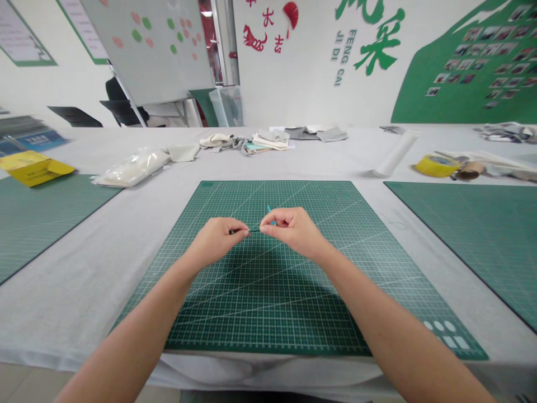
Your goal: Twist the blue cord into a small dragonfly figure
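Both my hands hover over the middle of a green cutting mat with a white grid. My left hand is closed in a pinch, and so is my right hand; their fingertips almost meet. Between them runs a thin dark strand or needle-like thing, held at both ends. A short light-blue tip sticks up beside my right fingers. The thing is too small to name.
The white table carries two more green mats at right and left. At the back lie folded fabric pieces, a clear bag, a yellow box, a white roll and yellow tape.
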Tool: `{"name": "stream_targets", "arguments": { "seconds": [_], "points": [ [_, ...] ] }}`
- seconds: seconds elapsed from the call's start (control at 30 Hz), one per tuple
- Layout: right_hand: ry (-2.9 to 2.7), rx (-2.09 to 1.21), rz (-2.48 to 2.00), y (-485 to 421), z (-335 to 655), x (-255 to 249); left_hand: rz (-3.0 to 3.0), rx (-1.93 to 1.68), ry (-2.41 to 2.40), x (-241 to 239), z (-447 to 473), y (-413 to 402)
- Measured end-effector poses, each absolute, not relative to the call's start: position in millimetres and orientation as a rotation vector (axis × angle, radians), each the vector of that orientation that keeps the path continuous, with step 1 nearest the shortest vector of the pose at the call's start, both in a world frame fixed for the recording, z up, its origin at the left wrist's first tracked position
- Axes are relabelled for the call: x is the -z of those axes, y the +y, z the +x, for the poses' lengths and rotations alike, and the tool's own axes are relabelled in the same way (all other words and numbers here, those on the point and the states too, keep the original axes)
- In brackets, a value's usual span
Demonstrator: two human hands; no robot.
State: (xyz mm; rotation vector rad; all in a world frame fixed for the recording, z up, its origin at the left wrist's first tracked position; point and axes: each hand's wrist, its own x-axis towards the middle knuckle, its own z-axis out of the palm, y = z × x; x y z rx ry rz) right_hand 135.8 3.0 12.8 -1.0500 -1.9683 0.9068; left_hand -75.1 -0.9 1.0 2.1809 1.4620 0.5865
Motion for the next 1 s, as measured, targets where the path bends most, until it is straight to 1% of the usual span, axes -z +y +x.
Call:
{"name": "stream_targets", "arguments": {
  "seconds": [0.27, 0.47, 0.6, 0.83, 1.0],
  "points": [
    [-2.034, -0.637, -1.074, 13, 142, -8, 2.329, -0.419, 1.220, -7, -73, -6],
    [-2.081, -0.574, -1.101, 18, 142, -3, 2.365, -0.359, 1.132, -8, -72, -8],
    [-2.061, -0.692, -1.138, 22, 145, 0, 2.347, -0.367, 1.056, -10, -72, -9],
    [-1.908, -1.098, -1.134, 34, 150, 7, 2.273, -0.379, 0.934, -16, -74, -9],
    [-1.779, -1.292, -1.135, 35, 149, 11, 2.129, -0.486, 0.920, -22, -74, -12]
  ]
}}
